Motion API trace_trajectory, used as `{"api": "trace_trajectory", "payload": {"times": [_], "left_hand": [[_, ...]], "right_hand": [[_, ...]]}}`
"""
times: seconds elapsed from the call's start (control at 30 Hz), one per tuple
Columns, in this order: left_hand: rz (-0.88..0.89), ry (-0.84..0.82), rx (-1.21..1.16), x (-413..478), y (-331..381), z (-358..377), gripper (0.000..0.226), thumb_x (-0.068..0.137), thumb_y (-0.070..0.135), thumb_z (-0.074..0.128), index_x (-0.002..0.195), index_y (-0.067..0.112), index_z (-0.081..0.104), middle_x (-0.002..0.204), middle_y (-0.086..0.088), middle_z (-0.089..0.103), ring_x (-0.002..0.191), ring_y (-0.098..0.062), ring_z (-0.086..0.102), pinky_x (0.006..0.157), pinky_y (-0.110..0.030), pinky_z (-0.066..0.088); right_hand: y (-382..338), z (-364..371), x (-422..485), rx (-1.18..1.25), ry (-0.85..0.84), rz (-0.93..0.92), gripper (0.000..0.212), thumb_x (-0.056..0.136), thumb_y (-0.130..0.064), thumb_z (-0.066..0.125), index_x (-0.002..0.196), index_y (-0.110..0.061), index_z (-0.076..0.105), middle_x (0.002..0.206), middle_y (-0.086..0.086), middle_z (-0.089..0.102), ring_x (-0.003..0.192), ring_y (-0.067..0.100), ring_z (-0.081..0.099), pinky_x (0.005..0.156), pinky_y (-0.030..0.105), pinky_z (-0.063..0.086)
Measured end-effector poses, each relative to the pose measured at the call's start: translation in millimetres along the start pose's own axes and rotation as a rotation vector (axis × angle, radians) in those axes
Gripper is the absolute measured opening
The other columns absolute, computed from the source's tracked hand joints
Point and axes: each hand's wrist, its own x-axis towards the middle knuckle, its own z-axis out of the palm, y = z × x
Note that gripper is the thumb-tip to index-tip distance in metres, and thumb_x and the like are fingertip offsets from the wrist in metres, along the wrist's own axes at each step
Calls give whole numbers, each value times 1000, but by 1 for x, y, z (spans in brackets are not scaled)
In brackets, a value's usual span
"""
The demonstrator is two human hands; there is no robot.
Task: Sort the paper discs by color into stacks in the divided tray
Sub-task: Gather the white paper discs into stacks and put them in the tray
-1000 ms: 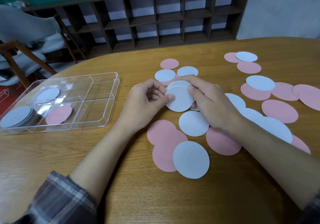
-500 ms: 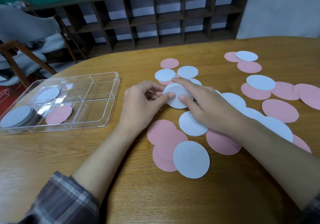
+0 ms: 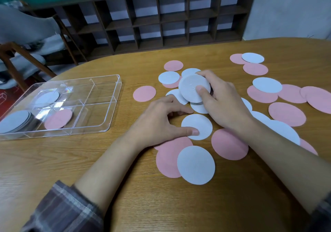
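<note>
White paper up front: the right hand [image 3: 222,106] grips a small white stack [image 3: 191,86], tilted above the table [image 3: 71,160], thumb on top, fingers curled round its far edge; the left hand [image 3: 157,126] lies low, fingers loosely curled, thumb flat on a loose white disc [image 3: 200,124]; scattered discs [image 3: 286,113], pink and white, surround both; far left, the clear tray [image 3: 114,106] holds a white pile [image 3: 14,121], a lone white disc [image 3: 47,97] and one pink disc [image 3: 58,118], each in its own compartment.

Right hand [image 3: 220,104] grips discs [image 3: 192,88]; left hand [image 3: 159,124] rests, fingers [image 3: 176,108] loosely curled.
</note>
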Motion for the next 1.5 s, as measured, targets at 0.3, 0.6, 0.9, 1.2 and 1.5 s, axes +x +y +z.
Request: {"api": "trace_trajectory", "payload": {"times": [0.3, 0.6, 0.9, 1.2, 1.5], "left_hand": [[-84, -7, -283, 3, -6, -8, 33, 81, 19, 89, 106, 24, 67, 91, 2, 68, 72, -11, 55, 70, -21, 45], [-66, 289, -348, 6, -9, -11, 14, 93, 14, 77, 100, 17, 66, 97, -1, 68, 72, -23, 59, 70, -35, 48], [-103, 379, -236, 5, -8, -8, 19, 91, 18, 80, 91, 12, 62, 84, 6, 66, 65, -19, 68, 63, -32, 53], [1, 8, -234, -5, 12, -7, 25, 78, 37, 90, 74, 21, 72, 71, -1, 64, 60, -17, 47, 58, -33, 42], [-17, -423, -139, -9, 21, -11, 40, 63, 51, 95, 98, 42, 80, 94, 13, 61, 88, -15, 52, 82, -43, 47]], "right_hand": [[1, 2, 0, 41, -28, 16, 36, 106, -26, 47, 140, -35, 55, 109, -3, 64, 99, 17, 55, 72, 28, 40], [-6, 2, -4, 123, -66, -2, 35, 109, -23, 41, 131, -38, 64, 95, 9, 68, 87, 16, 57, 75, 32, 45], [-11, -1, -7, 6, -236, -79, 40, 110, -31, 42, 148, -37, 49, 107, -25, 59, 90, -6, 46, 73, 10, 34], [-4, 1, -3, -42, -118, -75, 39, 105, -18, 49, 142, -31, 53, 87, -21, 53, 83, -2, 51, 69, 8, 37], [-3, 4, -3, -34, -100, -52, 39, 105, -18, 49, 141, -32, 53, 100, -4, 63, 81, -1, 52, 68, 10, 38]]}}
